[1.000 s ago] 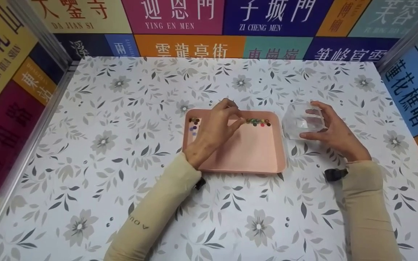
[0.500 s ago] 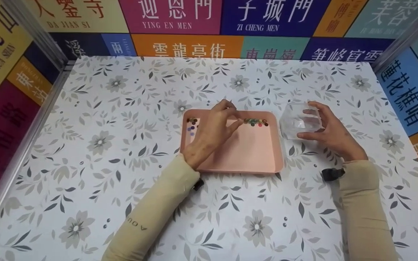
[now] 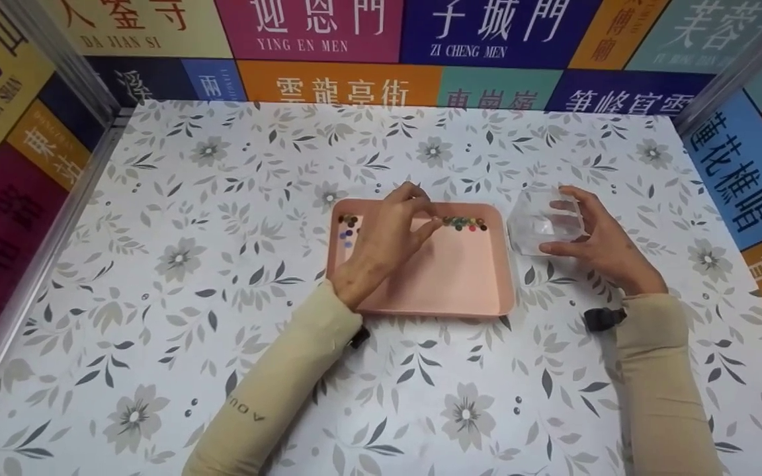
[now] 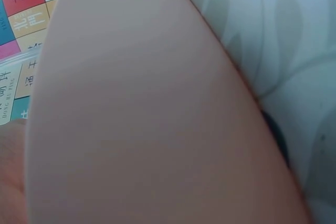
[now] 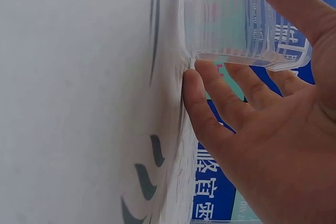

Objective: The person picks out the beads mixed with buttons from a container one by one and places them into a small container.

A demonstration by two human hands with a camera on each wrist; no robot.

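Observation:
My left hand (image 3: 387,241) reaches into a shallow pink tray (image 3: 437,305), thumb and bent fingers together at the left end of a row of small coloured beads (image 3: 464,222). I cannot tell whether a bead sits between the fingertips. More beads (image 3: 348,228) lie in the tray's far left corner. The tray's wall (image 4: 147,98) fills most of the left wrist view, hiding the fingertips. Right of the tray, my right hand (image 3: 609,244) holds a clear plastic box (image 3: 540,225), thumb on the near side and fingers behind. The right wrist view shows the box's ribbed wall (image 5: 226,24).
A white table (image 3: 249,370) with a grey flower and leaf pattern lies under everything. Panels with large printed characters (image 3: 341,82) stand along its back and sides. Dark wrist cameras (image 3: 602,320) sit under both sleeves.
The whole head view has shifted slightly, so the scene sits a little further left. Both hands, the tray and the box keep their places relative to each other.

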